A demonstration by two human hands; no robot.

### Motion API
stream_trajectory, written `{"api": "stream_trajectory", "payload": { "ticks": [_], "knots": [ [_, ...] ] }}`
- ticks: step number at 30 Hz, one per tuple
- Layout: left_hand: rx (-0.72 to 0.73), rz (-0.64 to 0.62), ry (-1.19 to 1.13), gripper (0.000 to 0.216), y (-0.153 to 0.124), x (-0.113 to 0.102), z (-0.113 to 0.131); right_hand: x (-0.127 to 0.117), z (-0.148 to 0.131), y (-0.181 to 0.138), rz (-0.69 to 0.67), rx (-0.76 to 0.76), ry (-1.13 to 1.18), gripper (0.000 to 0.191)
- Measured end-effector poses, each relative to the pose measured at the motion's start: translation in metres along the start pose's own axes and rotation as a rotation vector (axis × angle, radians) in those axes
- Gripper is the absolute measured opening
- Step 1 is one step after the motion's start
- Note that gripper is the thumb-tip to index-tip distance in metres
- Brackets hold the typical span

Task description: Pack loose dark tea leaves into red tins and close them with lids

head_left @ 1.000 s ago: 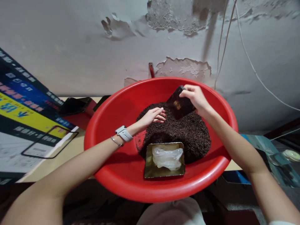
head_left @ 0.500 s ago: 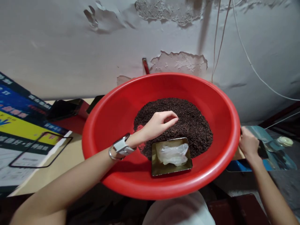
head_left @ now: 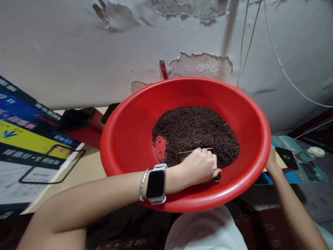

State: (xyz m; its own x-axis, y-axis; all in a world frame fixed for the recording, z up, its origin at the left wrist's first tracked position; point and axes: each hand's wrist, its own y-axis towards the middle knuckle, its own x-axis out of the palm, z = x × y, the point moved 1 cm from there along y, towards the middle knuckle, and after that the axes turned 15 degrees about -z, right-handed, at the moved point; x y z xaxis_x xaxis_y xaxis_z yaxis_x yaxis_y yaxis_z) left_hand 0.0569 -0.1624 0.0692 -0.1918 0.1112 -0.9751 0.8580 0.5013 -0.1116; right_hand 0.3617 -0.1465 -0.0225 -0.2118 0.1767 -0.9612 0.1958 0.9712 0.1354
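A large red plastic basin (head_left: 125,139) holds a heap of dark, thin, dry pieces like loose tea leaves (head_left: 195,126). Inside its near side lies a small gold-toned metal tray (head_left: 182,157), mostly covered by my left hand (head_left: 199,165). The fingers of that hand are curled closed over the tray; whatever is in them is hidden, and the clear plastic bag seen there before is out of sight. At the basin's right rim, my right hand (head_left: 272,159) grips from the outside, its fingers partly behind the rim.
On the left, a pale tabletop (head_left: 91,163) carries a dark-topped red box (head_left: 83,126) and a thin black frame (head_left: 53,165) before a printed box (head_left: 26,139). A black phone-like object (head_left: 286,158) lies right. White cords (head_left: 278,62) hang along the peeling wall.
My left hand has come down from above the dark heap toward me, onto the tray, and closed, covering the plastic bag. My right hand stays at the rim. The view has shifted slightly.
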Motion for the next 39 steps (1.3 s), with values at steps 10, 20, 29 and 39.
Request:
{"api": "stream_trajectory", "payload": {
  "ticks": [10,20,29,39],
  "knots": [
    [-0.24,-0.06,-0.342,0.028,-0.039,-0.056,-0.06,-0.099,-0.049,-0.049,0.284,0.018,-0.285,0.023],
    [-0.327,-0.005,-0.69,0.033,-0.077,-0.072,-0.057,-0.09,-0.207,-0.033,-0.533,-1.188,-0.049,0.025],
    [-0.524,0.185,-0.017,0.027,-0.105,-0.068,-0.051,-0.098,-0.216,-0.04,-0.05,-1.24,-0.631,0.03],
    [-0.32,-0.246,0.04,0.045,-0.063,-0.013,-0.028,-0.094,-0.209,-0.033,-0.222,-1.22,-0.771,0.015]
  ]
}}
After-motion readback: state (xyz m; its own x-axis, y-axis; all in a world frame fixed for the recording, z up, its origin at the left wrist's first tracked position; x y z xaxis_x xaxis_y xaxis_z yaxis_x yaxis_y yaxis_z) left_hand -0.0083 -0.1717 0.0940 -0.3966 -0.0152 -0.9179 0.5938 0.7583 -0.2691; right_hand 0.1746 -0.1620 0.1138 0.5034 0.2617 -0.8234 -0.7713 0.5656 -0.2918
